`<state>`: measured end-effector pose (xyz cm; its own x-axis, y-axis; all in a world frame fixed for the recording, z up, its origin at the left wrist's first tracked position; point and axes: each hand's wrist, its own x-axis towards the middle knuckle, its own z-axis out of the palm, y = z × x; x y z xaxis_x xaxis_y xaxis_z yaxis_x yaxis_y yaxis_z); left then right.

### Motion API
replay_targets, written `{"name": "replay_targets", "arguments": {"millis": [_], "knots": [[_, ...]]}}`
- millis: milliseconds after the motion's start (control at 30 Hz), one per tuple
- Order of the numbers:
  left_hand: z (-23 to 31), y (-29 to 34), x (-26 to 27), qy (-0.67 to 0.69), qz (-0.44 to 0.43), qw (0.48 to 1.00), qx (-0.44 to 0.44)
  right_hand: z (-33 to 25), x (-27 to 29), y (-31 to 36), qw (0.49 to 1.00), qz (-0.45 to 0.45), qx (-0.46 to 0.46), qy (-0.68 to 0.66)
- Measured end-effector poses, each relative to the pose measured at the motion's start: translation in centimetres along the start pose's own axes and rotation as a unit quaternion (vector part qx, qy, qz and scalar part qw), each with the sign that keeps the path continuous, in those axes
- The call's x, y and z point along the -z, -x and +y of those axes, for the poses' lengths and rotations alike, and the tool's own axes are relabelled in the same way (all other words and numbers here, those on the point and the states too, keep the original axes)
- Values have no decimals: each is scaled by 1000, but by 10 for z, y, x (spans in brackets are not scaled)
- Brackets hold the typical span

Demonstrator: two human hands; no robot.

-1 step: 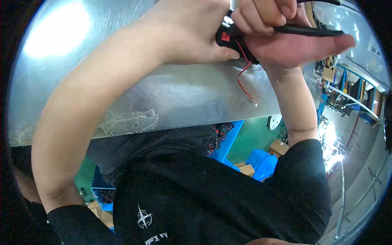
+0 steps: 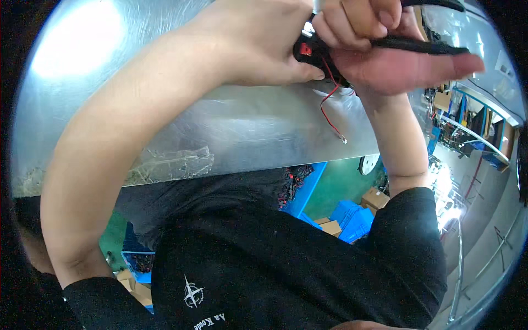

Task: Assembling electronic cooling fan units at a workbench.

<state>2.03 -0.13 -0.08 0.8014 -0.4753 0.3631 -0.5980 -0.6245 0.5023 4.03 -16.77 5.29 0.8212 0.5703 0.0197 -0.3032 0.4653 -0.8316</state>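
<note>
My left hand (image 2: 269, 47) reaches across the metal tabletop, thumb and fingers closed on a small black part (image 2: 314, 65) with a red block (image 2: 305, 49) on it. Much of that part is hidden between my hands. A thin red wire (image 2: 325, 113) hangs from it and ends in a bare metal tip over the tabletop. Beside it, my right hand (image 2: 379, 66) is closed round a long black bar (image 2: 423, 45), perhaps a tool handle, whose end sticks out to the right. A second black strip (image 2: 440, 3) shows above it at the picture's top edge.
The metal tabletop (image 2: 236, 126) has clear tape (image 2: 181, 164) along its near edge. Below stand a blue bin (image 2: 308, 190) with black and red parts, a blue crate (image 2: 352, 220) and cardboard boxes (image 2: 375, 198). A shelf rack (image 2: 478, 132) stands at the right.
My right hand and the black bar have shifted slightly right and down. My left hand keeps its hold, with the black part barely moved.
</note>
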Motion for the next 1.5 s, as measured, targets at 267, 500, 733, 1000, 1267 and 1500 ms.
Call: {"name": "replay_targets", "arguments": {"millis": [267,500,733,1000,1267,1500], "knots": [[-7,2,2,44,-12,999,-11,-2,-4,-13,981,-36,-87,171],[-30,5,-27,84,112,982,-124,-17,2,-14,890,-162,-117,409],[-17,-2,3,77,0,994,-81,-9,24,-34,921,-328,-100,185],[-14,-5,7,62,0,995,-81,-3,29,-88,794,-569,-209,-47],[-14,0,-1,23,45,997,-62,13,42,-90,748,-632,-142,-144],[-16,2,-5,1,86,994,-66,7,28,-85,770,-609,-150,-113]]}}
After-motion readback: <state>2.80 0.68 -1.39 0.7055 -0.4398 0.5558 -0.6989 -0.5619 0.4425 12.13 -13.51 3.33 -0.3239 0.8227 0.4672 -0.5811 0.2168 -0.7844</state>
